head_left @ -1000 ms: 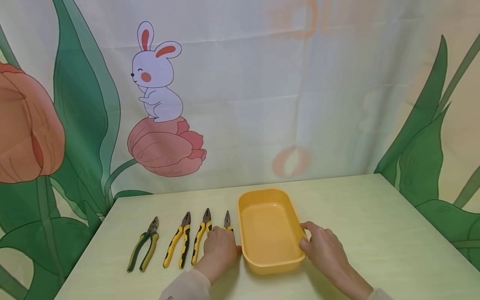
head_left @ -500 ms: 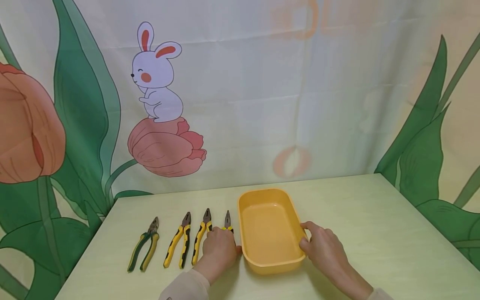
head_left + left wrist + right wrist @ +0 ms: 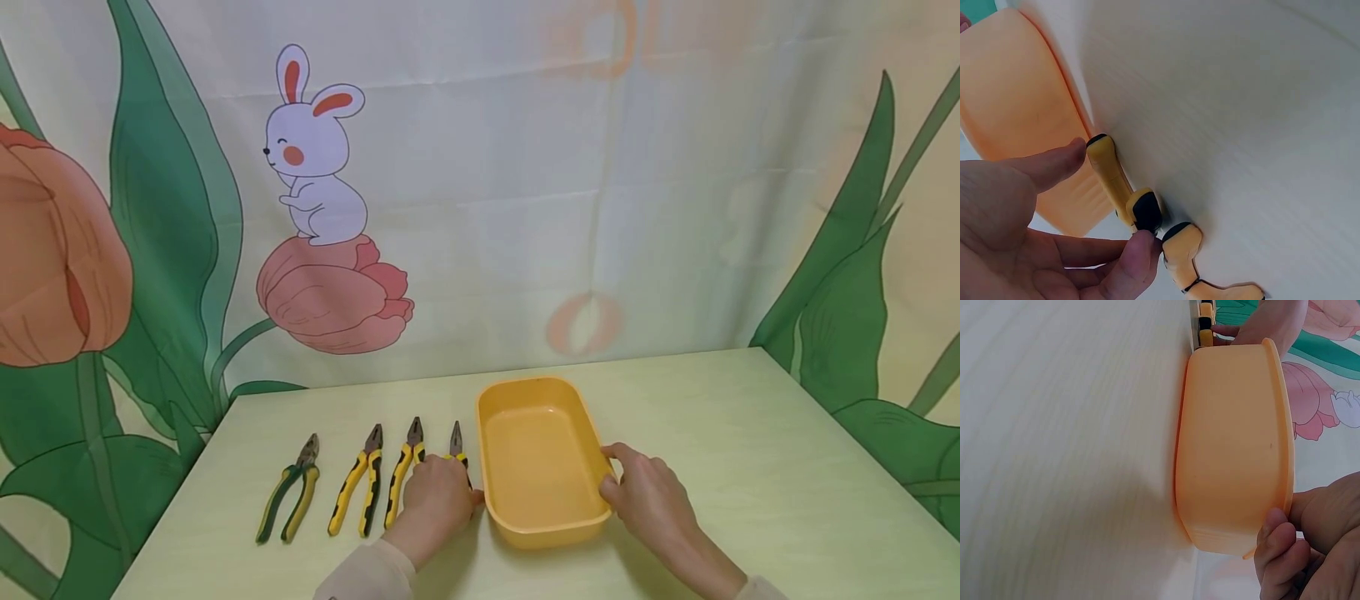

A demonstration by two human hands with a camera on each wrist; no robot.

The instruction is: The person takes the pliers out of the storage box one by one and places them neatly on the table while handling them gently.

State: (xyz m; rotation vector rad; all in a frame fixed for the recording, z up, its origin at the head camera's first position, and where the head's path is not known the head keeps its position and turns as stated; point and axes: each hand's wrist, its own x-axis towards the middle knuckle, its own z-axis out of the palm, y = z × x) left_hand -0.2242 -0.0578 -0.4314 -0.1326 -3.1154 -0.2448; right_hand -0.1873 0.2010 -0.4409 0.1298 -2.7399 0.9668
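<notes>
My left hand point(image 3: 437, 497) reaches over the long-nose pliers point(image 3: 456, 438). Its thumb lies at one yellow-and-black handle point(image 3: 1107, 167), while the fingers curl by the other, as the left wrist view shows. In the head view only the grey jaws and the pivot of these pliers stick out past the hand. My right hand point(image 3: 651, 498) pinches the right rim of a yellow plastic tray point(image 3: 555, 537) between thumb and fingers. The tray stands upright on the table just right of the left hand, with nothing inside.
Two combination pliers point(image 3: 369, 462) point(image 3: 408, 454) with yellow-and-black handles lie left of the left hand. Farther left are pliers with green handles point(image 3: 288, 500). Behind the pale table point(image 3: 720, 417) hangs a cloth point(image 3: 480, 208) printed with a rabbit and tulips.
Both hands keep their places; the left hand and sleeve have shifted only slightly left. Tray and pliers lie as before.
</notes>
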